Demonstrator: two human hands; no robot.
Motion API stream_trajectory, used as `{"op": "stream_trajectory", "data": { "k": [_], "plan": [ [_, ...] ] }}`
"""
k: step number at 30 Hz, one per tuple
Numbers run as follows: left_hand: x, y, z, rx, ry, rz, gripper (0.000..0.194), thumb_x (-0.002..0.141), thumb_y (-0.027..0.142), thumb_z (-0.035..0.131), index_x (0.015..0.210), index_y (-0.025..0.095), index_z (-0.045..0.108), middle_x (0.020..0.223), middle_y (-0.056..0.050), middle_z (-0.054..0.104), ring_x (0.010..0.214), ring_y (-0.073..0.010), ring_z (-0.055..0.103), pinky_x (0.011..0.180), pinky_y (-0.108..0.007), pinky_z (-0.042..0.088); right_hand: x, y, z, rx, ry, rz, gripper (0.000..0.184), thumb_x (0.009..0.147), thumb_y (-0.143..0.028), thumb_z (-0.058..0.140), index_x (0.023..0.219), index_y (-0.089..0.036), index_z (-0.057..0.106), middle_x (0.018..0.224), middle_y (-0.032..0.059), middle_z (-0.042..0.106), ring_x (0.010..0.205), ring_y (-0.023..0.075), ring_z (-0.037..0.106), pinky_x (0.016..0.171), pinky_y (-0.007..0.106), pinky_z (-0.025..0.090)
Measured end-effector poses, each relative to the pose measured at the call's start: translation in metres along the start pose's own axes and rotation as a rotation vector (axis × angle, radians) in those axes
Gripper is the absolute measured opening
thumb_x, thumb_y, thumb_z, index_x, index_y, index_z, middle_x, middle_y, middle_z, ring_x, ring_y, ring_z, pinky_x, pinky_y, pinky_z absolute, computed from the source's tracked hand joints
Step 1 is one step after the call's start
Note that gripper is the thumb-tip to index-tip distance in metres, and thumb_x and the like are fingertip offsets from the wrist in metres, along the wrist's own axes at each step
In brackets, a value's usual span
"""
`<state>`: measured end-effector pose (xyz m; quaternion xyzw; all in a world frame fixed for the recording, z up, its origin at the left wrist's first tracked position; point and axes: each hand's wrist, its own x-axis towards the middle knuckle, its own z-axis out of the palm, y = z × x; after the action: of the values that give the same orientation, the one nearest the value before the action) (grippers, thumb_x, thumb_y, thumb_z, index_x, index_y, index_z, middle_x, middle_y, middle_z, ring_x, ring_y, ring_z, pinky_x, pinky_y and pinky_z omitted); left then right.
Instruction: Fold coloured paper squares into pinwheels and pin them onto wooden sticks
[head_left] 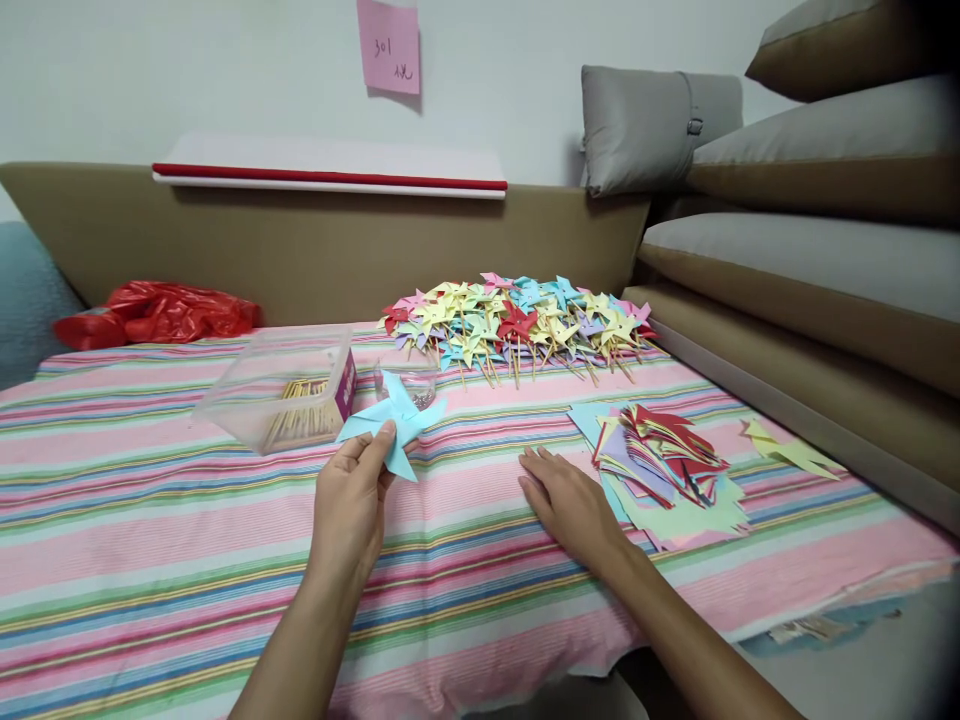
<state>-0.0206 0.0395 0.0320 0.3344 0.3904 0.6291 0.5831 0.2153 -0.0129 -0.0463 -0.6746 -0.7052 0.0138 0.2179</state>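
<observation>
A light blue paper pinwheel (403, 412) is pinched between the thumb and fingers of my left hand (347, 502), its folded blades facing up. Just behind it stands a small clear round container (384, 375) with tiny metallic pieces inside, partly hidden by the blades. My right hand (566, 500) lies palm down on the striped cloth (457, 560), fingers stretched out and nothing seen in them. Beside that hand, to the right, is a stack of cut coloured paper sheets (667, 465) in red, purple, yellow, green and blue.
A clear plastic box (247, 395) with many thin wooden sticks (300, 405) sits at left. Finished pinwheels on sticks (517, 320) are heaped at the back. A red plastic bag (165, 312) lies back left, a loose yellow paper piece (787, 450) at right, near stacked cushions (825, 250).
</observation>
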Motion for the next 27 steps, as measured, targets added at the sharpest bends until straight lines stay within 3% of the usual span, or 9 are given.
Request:
{"op": "stream_trajectory", "data": {
  "k": [2,5,12,18,21,27],
  "plan": [
    [-0.001,0.000,-0.001,0.012,-0.006,0.000,0.035,0.063,0.038,0.090,0.079,0.013,0.070,0.078,0.000,0.068,0.074,-0.0116,0.063,0.070,-0.021,0.051,0.001,-0.001,-0.004,0.026,0.035,0.079,0.031,0.097,-0.022,0.049,0.116,-0.019,0.073,0.117,0.0121,0.076,0.111,0.0307,0.071,0.091,0.041,0.054],
    [-0.002,-0.001,-0.003,0.075,-0.007,0.026,0.036,0.066,0.042,0.087,0.081,0.014,0.069,0.079,0.000,0.067,0.073,-0.0127,0.061,0.069,-0.023,0.048,0.002,0.001,-0.013,0.087,0.092,0.182,0.027,0.093,-0.020,0.051,0.097,-0.021,0.078,0.088,0.0101,0.080,0.081,0.0307,0.076,0.072,0.038,0.054],
    [-0.007,-0.010,-0.010,0.723,-0.142,0.335,0.039,0.083,0.045,0.071,0.063,0.019,0.049,0.060,0.004,0.043,0.060,-0.0122,0.043,0.056,-0.025,0.031,0.001,-0.005,-0.027,0.448,0.149,0.196,0.023,0.094,-0.037,0.056,0.097,-0.020,0.073,0.091,0.0076,0.080,0.082,0.0247,0.075,0.074,0.035,0.056],
    [-0.013,-0.023,-0.002,0.921,-0.240,0.324,0.041,0.087,0.047,0.061,0.062,0.021,0.042,0.058,0.004,0.042,0.056,-0.0132,0.040,0.054,-0.026,0.029,-0.005,-0.040,-0.032,1.080,0.068,0.176,0.025,0.082,-0.044,0.074,0.086,-0.020,0.071,0.073,0.0021,0.070,0.071,0.0173,0.067,0.064,0.028,0.054],
    [-0.017,-0.027,0.003,0.955,-0.288,0.296,0.043,0.088,0.049,0.059,0.061,0.022,0.038,0.056,0.005,0.036,0.054,-0.0128,0.033,0.053,-0.026,0.025,-0.006,-0.051,-0.035,1.074,0.074,0.164,0.020,0.081,-0.041,0.076,0.084,-0.021,0.074,0.071,0.0009,0.066,0.066,0.0144,0.058,0.060,0.026,0.047],
    [-0.023,-0.032,0.005,0.879,-0.385,0.219,0.044,0.088,0.052,0.059,0.063,0.022,0.038,0.059,0.005,0.035,0.057,-0.0128,0.033,0.055,-0.027,0.027,-0.006,-0.055,-0.033,0.861,0.117,0.087,0.013,0.087,-0.034,0.070,0.087,-0.022,0.075,0.065,-0.0014,0.061,0.057,0.0123,0.045,0.056,0.027,0.037]
  ]
}}
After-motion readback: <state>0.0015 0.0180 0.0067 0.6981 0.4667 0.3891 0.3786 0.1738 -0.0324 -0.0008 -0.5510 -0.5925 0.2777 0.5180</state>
